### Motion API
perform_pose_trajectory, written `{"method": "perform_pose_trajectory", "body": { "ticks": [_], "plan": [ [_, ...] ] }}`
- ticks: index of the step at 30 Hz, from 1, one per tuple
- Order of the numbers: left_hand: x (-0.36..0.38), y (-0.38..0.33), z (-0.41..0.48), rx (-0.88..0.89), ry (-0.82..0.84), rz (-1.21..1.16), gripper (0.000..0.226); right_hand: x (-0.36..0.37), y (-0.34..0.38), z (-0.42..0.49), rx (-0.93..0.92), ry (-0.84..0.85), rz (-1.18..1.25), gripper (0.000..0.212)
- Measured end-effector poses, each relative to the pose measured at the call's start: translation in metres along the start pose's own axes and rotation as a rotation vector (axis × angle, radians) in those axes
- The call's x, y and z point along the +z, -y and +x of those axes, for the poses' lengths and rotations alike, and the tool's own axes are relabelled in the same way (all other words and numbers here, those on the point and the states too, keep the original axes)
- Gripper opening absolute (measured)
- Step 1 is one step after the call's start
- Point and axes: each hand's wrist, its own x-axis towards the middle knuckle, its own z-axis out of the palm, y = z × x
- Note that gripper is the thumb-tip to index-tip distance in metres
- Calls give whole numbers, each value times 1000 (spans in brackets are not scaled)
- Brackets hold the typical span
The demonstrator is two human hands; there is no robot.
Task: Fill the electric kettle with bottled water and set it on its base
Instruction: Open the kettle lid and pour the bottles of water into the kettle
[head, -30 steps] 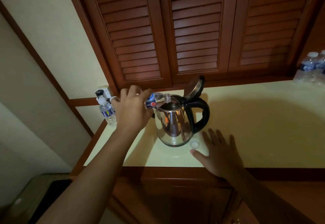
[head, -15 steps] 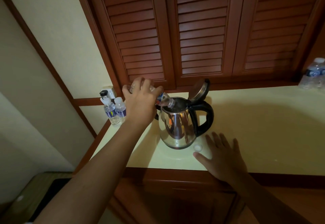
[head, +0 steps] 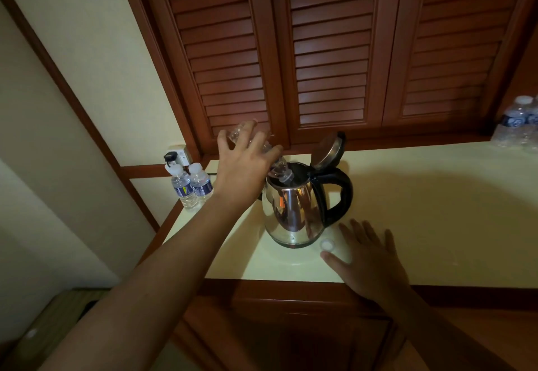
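Counter (head: 422, 210) right of kettle (head: 294, 210) open up to far-right corner bottles (head: 518, 126); two bottles (head: 192, 187) block far-left corner.

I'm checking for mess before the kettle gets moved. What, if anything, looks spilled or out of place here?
No spill shows on the counter. The one loose item is a small white bottle cap lying beside the kettle, near the right hand. The left hand tips the bottle into the kettle's open top.
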Motion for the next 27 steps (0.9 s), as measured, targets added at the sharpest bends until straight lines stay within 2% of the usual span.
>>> {"method": "perform_pose_trajectory", "body": {
  "ticks": [6,10,12,16,19,22,27],
  "plan": [
    [-1,1,3,65,-15,17,59,-1,2,-3,-49,-98,23,73],
    [-4,2,4,106,-50,40,54,3,1,-2,-131,-201,54,54],
    [-4,3,5,126,-67,59,51,7,0,0,-140,-190,77,50],
    [-5,6,6,157,-69,94,49,2,3,6,-63,-130,127,54],
    [-9,6,4,114,-22,113,57,-8,14,8,-8,-61,110,56],
    [-12,7,-3,25,32,122,64,-10,22,10,2,-52,106,48],
    [-11,15,-27,-84,18,24,62,-21,32,1,3,-103,284,35]
  ]
}}
